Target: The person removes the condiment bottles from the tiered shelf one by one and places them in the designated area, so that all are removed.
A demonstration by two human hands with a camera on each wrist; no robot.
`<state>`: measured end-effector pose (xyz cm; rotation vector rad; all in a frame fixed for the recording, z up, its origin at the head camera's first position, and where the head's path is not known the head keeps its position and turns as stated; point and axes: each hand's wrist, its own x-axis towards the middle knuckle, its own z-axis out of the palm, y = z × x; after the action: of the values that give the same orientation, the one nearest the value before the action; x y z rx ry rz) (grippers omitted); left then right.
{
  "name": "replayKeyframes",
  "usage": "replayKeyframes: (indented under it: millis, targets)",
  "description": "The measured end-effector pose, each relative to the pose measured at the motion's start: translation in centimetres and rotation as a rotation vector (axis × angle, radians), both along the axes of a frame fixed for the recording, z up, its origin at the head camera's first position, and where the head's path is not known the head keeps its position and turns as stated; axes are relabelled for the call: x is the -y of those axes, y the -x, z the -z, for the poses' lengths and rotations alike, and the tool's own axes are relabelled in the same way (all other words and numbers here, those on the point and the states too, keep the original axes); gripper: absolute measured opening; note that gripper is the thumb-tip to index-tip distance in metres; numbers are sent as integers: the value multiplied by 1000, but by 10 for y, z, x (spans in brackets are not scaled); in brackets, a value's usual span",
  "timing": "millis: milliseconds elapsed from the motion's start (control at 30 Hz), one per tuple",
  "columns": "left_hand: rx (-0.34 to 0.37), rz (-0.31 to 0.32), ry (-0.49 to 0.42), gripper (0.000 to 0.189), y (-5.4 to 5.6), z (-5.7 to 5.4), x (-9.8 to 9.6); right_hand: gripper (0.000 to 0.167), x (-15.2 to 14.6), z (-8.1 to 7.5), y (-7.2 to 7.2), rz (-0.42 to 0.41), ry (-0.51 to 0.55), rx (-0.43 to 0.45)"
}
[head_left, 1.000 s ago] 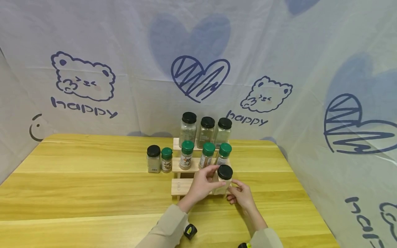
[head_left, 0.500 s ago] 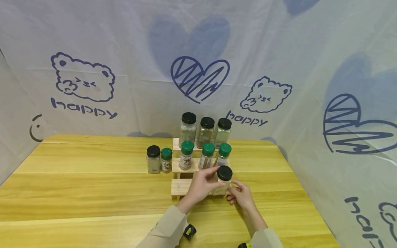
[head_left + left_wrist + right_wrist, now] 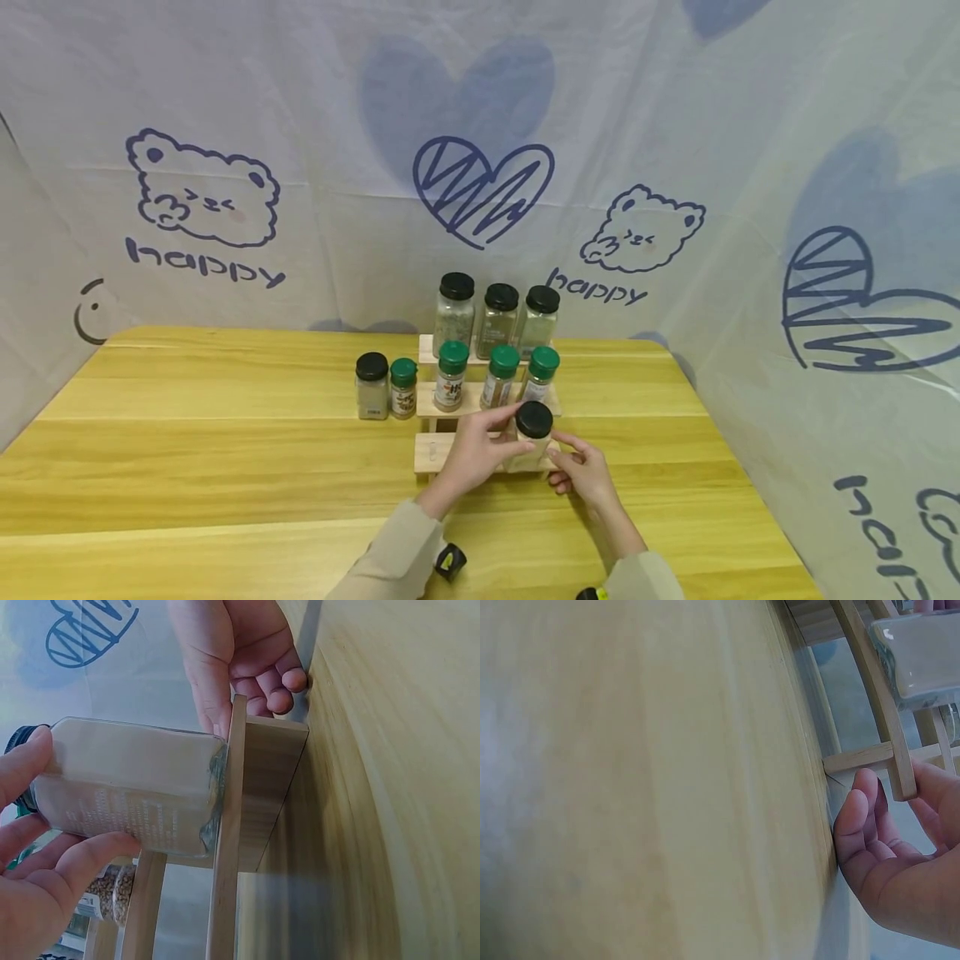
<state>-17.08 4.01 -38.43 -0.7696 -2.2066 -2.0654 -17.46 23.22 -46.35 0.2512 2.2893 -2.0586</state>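
My left hand [image 3: 474, 452] grips a clear square spice jar [image 3: 529, 450] with a black lid and pale contents. The jar stands on the right part of the lowest shelf of a wooden three-step spice rack [image 3: 432, 452]. In the left wrist view the fingers and thumb lie around the upper half of the jar [image 3: 127, 784], and its base is against the shelf board [image 3: 234, 817]. My right hand [image 3: 583, 473] holds the right end of that shelf. In the right wrist view some fingers curl below the shelf end [image 3: 904, 780], others lie above it.
Green-capped jars [image 3: 451, 383] stand on the middle step, black-lidded jars [image 3: 498, 323] on the top step. Left of the rack, a black-lidded jar [image 3: 372, 392] and a green-capped jar [image 3: 403, 396] are on the wooden table [image 3: 225, 467]. A printed curtain [image 3: 337, 167] hangs behind.
My left hand and the black-lidded jar have shifted slightly to the left along the lowest shelf. The right hand has stayed at the shelf's end.
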Motion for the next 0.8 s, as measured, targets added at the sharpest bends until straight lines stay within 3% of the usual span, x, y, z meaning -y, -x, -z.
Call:
replayKeyframes:
  millis: [400,633,800]
  targets:
    - [4,-50,-6,45,-3,-2,14,37,0,0,1,8,-6,3]
    - [12,-79,21,50,9,23,19,37,-1,2,2,-2,-16,0]
    - [8,-95,29,52,9,28,25,37,-2,3,3,0,-8,9]
